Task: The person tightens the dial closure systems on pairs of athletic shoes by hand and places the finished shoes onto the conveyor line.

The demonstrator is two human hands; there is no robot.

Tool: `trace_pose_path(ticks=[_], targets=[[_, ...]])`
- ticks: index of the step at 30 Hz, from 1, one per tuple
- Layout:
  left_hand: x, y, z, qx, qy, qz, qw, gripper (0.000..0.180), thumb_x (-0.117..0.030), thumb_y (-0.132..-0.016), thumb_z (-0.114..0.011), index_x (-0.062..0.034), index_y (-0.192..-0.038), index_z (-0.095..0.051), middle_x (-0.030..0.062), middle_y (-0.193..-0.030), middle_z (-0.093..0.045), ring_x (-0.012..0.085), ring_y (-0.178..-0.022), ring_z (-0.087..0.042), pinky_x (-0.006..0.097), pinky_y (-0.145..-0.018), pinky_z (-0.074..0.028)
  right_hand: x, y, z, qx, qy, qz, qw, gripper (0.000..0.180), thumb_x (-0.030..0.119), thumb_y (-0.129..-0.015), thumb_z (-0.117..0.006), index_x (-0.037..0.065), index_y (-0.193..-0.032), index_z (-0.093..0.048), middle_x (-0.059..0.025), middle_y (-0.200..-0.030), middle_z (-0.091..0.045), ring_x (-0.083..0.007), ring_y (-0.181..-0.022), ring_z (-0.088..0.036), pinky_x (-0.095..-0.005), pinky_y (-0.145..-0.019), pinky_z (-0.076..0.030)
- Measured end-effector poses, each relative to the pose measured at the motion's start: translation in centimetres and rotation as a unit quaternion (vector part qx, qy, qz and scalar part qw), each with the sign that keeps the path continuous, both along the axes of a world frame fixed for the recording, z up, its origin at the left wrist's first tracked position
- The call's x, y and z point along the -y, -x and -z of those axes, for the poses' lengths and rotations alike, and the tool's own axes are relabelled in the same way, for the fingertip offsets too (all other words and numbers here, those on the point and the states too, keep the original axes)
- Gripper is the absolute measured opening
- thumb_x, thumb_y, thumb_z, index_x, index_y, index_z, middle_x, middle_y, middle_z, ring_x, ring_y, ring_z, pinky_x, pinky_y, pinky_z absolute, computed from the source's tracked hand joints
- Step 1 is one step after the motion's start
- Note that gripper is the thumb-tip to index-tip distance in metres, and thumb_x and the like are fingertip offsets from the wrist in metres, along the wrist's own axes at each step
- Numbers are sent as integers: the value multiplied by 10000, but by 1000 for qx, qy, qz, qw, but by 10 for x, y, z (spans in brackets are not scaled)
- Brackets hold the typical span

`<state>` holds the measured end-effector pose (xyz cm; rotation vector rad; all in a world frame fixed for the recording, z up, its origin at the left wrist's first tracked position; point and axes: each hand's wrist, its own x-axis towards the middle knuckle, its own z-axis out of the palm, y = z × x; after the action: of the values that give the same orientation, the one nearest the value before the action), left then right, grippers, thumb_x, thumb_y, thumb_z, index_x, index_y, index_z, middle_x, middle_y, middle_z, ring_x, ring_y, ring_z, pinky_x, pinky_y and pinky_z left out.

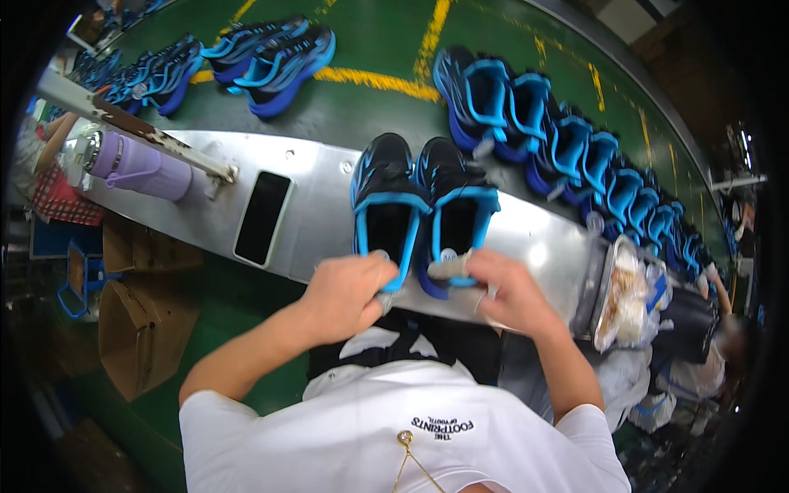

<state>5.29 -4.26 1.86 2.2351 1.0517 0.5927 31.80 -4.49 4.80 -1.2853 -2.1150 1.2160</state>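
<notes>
One purple tumbler point(156, 172) is being carried by the metal tabletop point(316, 177), well to the left of the left hand point(349, 297). A brown cardboard box point(144, 341) is being seen lower down, also left of that hand. Ahead of the hand and to its left, black-and-blue shoes point(283, 78) are being borne by a green surface point(374, 49) with yellow lines. Nearer the left hand, a dark-screened phone point(263, 218) is being carried by the tabletop. The left shoe point(382, 168) is being gripped at its heel by the left hand, its fingers being curled closed on the blue collar. Just beside it, the right shoe point(448, 168) is being pinched at the heel by the nearly closed right hand point(505, 287). Both toes are being pointed away from the hands; whether the soles are being supported cannot be told. Ahead and right of the right hand, a row of similar shoes point(570, 152) is being borne by the green surface. Farther right of that hand, a tray point(606, 287) is being filled by plastic-wrapped contents, unclear in kind.
</notes>
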Motion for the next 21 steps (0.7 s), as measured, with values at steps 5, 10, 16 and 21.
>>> trace_pose_path(ticks=[5,10,16,21], targets=[[55,-2,19,25,65,8,998,299,-102,-784,-692,-27,-1070,-651,145,-1015,-662,315,-900,-659,377,-763,-549,71,-5,11,65,9,-33,997,305,122,-848,-720,107,-1146,-658,-115,-1069,-635,-316,-872,-647,-399,-733,-539],[42,-1,-13,56,-153,-198,967,435,-130,-775,-813,-24,-1158,-638,121,-1073,-644,264,-940,-606,337,-802,-512,42,-14,-24,86,-254,146,952,565,75,-727,-801,102,-1270,-649,-93,-1100,-665,-274,-916,-622,-364,-823,-530],[-8,-27,8,26,-199,-116,973,451,0,-745,-717,-40,-1185,-626,132,-1130,-641,324,-1006,-617,378,-847,-509,11,-15,30,123,-307,150,932,528,-39,-729,-739,91,-1234,-657,-112,-1058,-676,-281,-932,-639,-336,-851,-526],[-7,-40,9,29,-143,-121,982,455,71,-708,-646,-25,-1152,-623,141,-996,-643,327,-786,-645,382,-694,-514,3,-8,22,-63,-201,236,949,393,-60,-758,-685,57,-1134,-680,-134,-944,-714,-266,-781,-696,-327,-741,-546]])
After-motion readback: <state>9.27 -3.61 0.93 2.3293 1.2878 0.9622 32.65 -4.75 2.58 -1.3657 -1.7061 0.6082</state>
